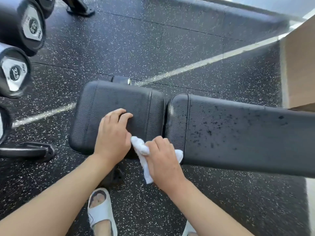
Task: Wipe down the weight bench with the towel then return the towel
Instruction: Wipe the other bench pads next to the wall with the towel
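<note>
Clamped round the bunched white towel (141, 148) is my right hand (163, 160), at the near edge of the weight bench (238, 133), right by the gap btwn seat pad and back pad. Left hand (113, 137) rests on the seat pad, fingers bent, holding nothing. Risk: the towel's loose tail hangs off the edge, so a bunched wad could skip the wet specks on the back pad & just smear them. Bench's long axis runs left-right, back pad pointing right.
</note>
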Demonstrator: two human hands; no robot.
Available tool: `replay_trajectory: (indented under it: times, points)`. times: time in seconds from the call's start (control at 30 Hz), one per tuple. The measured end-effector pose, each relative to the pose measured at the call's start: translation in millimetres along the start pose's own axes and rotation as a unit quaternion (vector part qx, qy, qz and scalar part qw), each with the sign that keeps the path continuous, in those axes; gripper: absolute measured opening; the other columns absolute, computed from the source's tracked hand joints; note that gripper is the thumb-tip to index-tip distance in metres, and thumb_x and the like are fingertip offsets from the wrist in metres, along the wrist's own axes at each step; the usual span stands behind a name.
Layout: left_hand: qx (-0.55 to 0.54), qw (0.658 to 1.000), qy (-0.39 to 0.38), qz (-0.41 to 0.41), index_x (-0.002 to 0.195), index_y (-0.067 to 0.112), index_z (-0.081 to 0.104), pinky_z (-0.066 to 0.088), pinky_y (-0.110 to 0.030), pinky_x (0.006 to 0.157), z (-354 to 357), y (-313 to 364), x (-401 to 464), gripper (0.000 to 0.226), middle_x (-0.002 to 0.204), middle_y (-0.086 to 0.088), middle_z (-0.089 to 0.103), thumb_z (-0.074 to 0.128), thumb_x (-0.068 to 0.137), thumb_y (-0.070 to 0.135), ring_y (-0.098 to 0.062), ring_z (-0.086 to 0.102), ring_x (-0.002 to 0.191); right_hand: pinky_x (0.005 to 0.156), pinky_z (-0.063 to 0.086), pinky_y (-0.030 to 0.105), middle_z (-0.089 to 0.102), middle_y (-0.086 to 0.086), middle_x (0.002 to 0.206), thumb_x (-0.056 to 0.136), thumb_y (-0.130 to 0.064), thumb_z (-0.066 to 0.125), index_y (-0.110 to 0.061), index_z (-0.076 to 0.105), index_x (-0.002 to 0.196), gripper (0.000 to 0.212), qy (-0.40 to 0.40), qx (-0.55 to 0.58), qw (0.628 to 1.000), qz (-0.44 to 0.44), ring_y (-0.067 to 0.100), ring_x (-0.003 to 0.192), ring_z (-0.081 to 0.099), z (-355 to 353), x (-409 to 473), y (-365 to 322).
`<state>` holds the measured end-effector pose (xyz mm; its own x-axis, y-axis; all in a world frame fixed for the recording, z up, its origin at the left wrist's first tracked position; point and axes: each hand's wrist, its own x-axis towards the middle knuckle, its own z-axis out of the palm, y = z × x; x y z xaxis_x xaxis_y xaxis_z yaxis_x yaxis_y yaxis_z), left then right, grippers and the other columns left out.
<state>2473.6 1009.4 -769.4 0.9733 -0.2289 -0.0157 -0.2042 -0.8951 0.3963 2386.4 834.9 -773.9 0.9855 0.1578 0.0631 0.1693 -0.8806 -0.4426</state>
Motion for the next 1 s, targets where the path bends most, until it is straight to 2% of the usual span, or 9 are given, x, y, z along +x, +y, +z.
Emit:
replay_trajectory:
  times: [0.1, 0.17, 0.37, 0.47, 0.6, 0.73, 0.83, 0.9, 1.0]
  points:
    - [0.004, 1.0, -0.006, 0.017, 0.137, 0.008, 0.056, 0.038, -0.056, 0.114, 17, 33, 38, 0.052, 0.144, -0.015, 0.051, 0.058, 0.085, 0.012, -0.037, 0.047, 0.134, 0.07, 0.042, 0.039, 0.051, 0.001, 0.094, 0.097, -0.015, 0.061, -0.013, 0.064, 0.1, 0.005, 0.049, 0.015, 0.998, 0.038, 0.021, 0.079, 0.044, -34, -4, 26]
    - [0.038, 0.999, -0.009, 0.007, 0.138, 0.011, 0.054, 0.033, -0.059, 0.117, 34, 54, 57, 0.054, 0.146, -0.014, 0.049, 0.062, 0.085, 0.013, -0.036, 0.044, 0.137, 0.069, 0.041, 0.038, 0.051, 0.001, 0.095, 0.1, -0.02, 0.058, -0.013, 0.065, 0.101, 0.011, 0.058, 0.001, 0.997, 0.041, 0.022, 0.08, 0.043, -40, -6, 42]
    - [0.084, 0.994, 0.059, -0.036, 0.138, 0.015, 0.055, 0.025, -0.057, 0.123, 63, 66, 57, 0.054, 0.148, -0.013, 0.049, 0.039, 0.087, 0.021, -0.036, 0.043, 0.143, 0.063, 0.042, 0.043, 0.054, 0.005, 0.091, 0.097, -0.026, 0.059, -0.011, 0.066, 0.097, 0.016, 0.057, -0.038, 0.998, -0.005, 0.025, 0.076, 0.045, -11, 8, 80]
    - [0.077, 0.994, 0.07, -0.035, 0.138, 0.015, 0.056, 0.023, -0.056, 0.124, 64, 65, 58, 0.055, 0.149, -0.013, 0.049, 0.041, 0.086, 0.021, -0.037, 0.042, 0.144, 0.065, 0.041, 0.045, 0.057, 0.009, 0.093, 0.094, -0.027, 0.063, -0.01, 0.066, 0.099, 0.018, 0.078, -0.055, 0.995, -0.025, 0.03, 0.08, 0.049, -9, 45, 94]
    - [0.076, 0.994, 0.078, -0.027, 0.137, 0.014, 0.056, 0.024, -0.058, 0.122, 67, 66, 58, 0.054, 0.148, -0.014, 0.049, 0.046, 0.084, 0.018, -0.039, 0.042, 0.143, 0.07, 0.045, 0.043, 0.06, 0.012, 0.1, 0.092, -0.027, 0.064, -0.008, 0.064, 0.101, 0.021, 0.139, -0.069, 0.987, 0.027, 0.033, 0.088, 0.054, -12, 132, 121]
    - [0.075, 0.993, 0.083, -0.025, 0.136, 0.013, 0.057, 0.027, -0.058, 0.12, 67, 66, 59, 0.053, 0.147, -0.014, 0.05, 0.049, 0.084, 0.017, -0.038, 0.042, 0.143, 0.08, 0.034, 0.036, 0.06, 0.008, 0.112, 0.099, -0.033, 0.055, -0.015, 0.06, 0.107, 0.02, 0.106, -0.087, 0.986, 0.096, 0.029, 0.103, 0.055, -13, 197, 136]
    - [0.082, 0.993, 0.083, -0.024, 0.136, 0.013, 0.057, 0.029, -0.059, 0.119, 67, 67, 59, 0.053, 0.147, -0.014, 0.049, 0.048, 0.084, 0.017, -0.038, 0.042, 0.143, 0.074, 0.032, 0.036, 0.062, 0.008, 0.101, 0.093, -0.026, 0.063, -0.014, 0.061, 0.097, 0.013, 0.127, -0.081, 0.986, 0.076, 0.03, 0.092, 0.057, -13, 185, 129]
    - [0.087, 0.993, 0.081, -0.024, 0.137, 0.012, 0.057, 0.029, -0.059, 0.119, 67, 67, 59, 0.053, 0.147, -0.014, 0.049, 0.046, 0.085, 0.018, -0.039, 0.041, 0.143, 0.071, 0.037, 0.037, 0.06, 0.008, 0.097, 0.09, -0.025, 0.065, -0.013, 0.062, 0.096, 0.013, 0.132, -0.054, 0.988, 0.053, 0.03, 0.086, 0.054, -16, 152, 120]
    - [0.09, 0.992, 0.083, -0.025, 0.137, 0.013, 0.056, 0.029, -0.059, 0.119, 68, 67, 60, 0.054, 0.148, -0.014, 0.048, 0.045, 0.085, 0.019, -0.038, 0.041, 0.144, 0.069, 0.039, 0.043, 0.057, 0.008, 0.094, 0.091, -0.024, 0.065, -0.012, 0.063, 0.097, 0.014, 0.103, -0.009, 0.994, 0.03, 0.03, 0.083, 0.049, -19, 85, 104]
